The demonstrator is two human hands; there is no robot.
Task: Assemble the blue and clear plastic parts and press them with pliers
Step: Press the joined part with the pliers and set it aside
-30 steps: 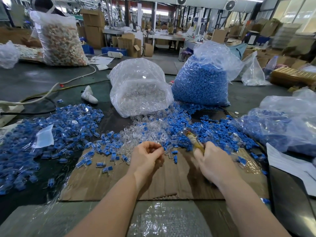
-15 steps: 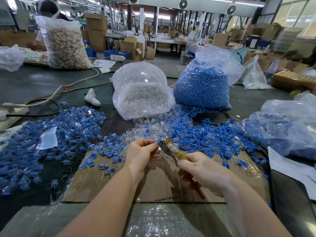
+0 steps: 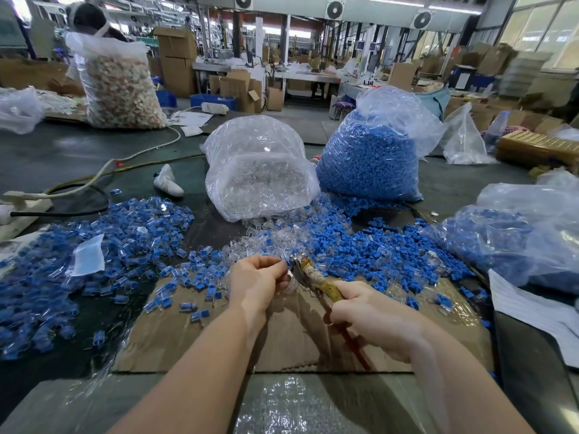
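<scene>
1. Head view shows us at the pressing step: our left hand pinches a small blue-and-clear part at its fingertips, and that part sits at the nose of the pliers.
2. Our right hand is the working grip, clenched round the pliers' yellow and red handles; whether the jaws have already closed on the part is too small for us to tell.
3. To do this well, we judge we should keep the left fingertips on the side of the part away from the jaws, square the part to the nose, then squeeze once, steadily, so the blue piece seats without cracking the clear shell.
4. We should work over the cardboard sheet under both hands, so a slipped part lands where we can find it.
5. Beyond the grip, straight ahead, a clear plastic bag holds clear shells and spills some toward us.
6. Ahead and to the right of the grip, a second bag is packed with blue inserts, with loose ones scattered before it.
7. Far right of the grip, another bag holds more blue pieces.
8. Left of the grip, a loose pile of joined blue-and-clear parts lies on the desk; we judge these finished.
9. Far ahead left stands a bag of pale mixed pieces.
</scene>
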